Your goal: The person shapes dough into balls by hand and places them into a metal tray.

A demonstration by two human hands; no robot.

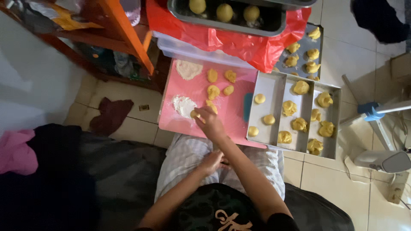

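Right hand (209, 122) is out over the pink mat (239, 115) on the floor, fingers pinched narrow on a small dough ball (195, 114) at the edge of the nearer flour patch (183, 105), near the mat's left edge. Looks like the ball is being dabbed in flour so it won't stick, judging by where it's held.

Left hand (212, 161) rests in the lap against the striped cloth, fingers curled; can't tell if it holds anything, the right forearm crosses over it.

Second flour patch (188, 68) sits at the mat's far left corner. Loose dough pieces (213, 90) lie between the two patches and the mat's centre, within reach of the working hand. A teal scraper (248, 107) lies by the mat's right edge, just beside the divided tray (274, 85).

The tray touches the mat's right edge: plain balls in its left lane, twisted shapes in the other two. So finished pieces go straight across, short reach.

A flat sheet (305, 47) with more twisted pieces lies beyond the tray, partly covered by a red plastic bag (257, 47). A deep pan (231, 21) with three balls sits on the bag, cut off by the top edge.

Lower left is dark; nothing readable there.
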